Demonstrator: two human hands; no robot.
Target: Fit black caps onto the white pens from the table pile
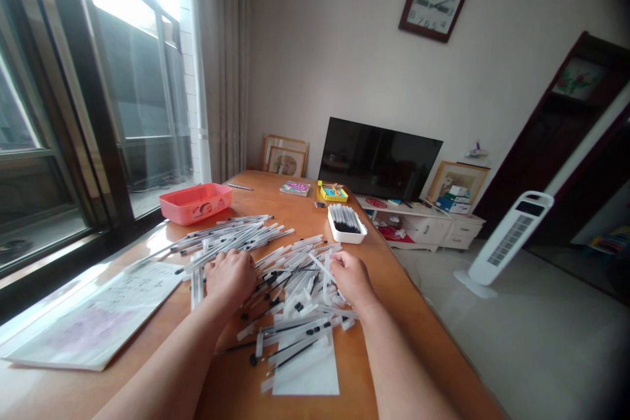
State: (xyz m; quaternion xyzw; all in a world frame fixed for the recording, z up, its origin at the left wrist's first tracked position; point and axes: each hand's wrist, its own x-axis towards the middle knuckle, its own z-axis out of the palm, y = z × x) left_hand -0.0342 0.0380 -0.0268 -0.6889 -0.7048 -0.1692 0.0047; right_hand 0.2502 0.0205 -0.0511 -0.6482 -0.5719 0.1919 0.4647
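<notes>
My left hand (230, 277) is closed, knuckles up, at the left of a heap of pen parts. Clear pen barrels (197, 283) stick out beside its thumb side, and its fingertips are hidden. At the heap's right edge my right hand (352, 277) pinches a translucent white pen barrel (327, 269). Between the hands lie loose white barrels (298, 289), dark refills (295, 356) and small black caps (253, 359). Behind my left hand, a pile of pens (236, 235) with black ends lies roughly side by side.
A red plastic basket (195, 205) stands at the back left. A white tray (348, 236) holds upright-leaning pens at the table's right edge. A notebook (98, 315) lies at left, and white paper (319, 377) sits under the heap. Farther back are a yellow box (333, 193) and a booklet (295, 188).
</notes>
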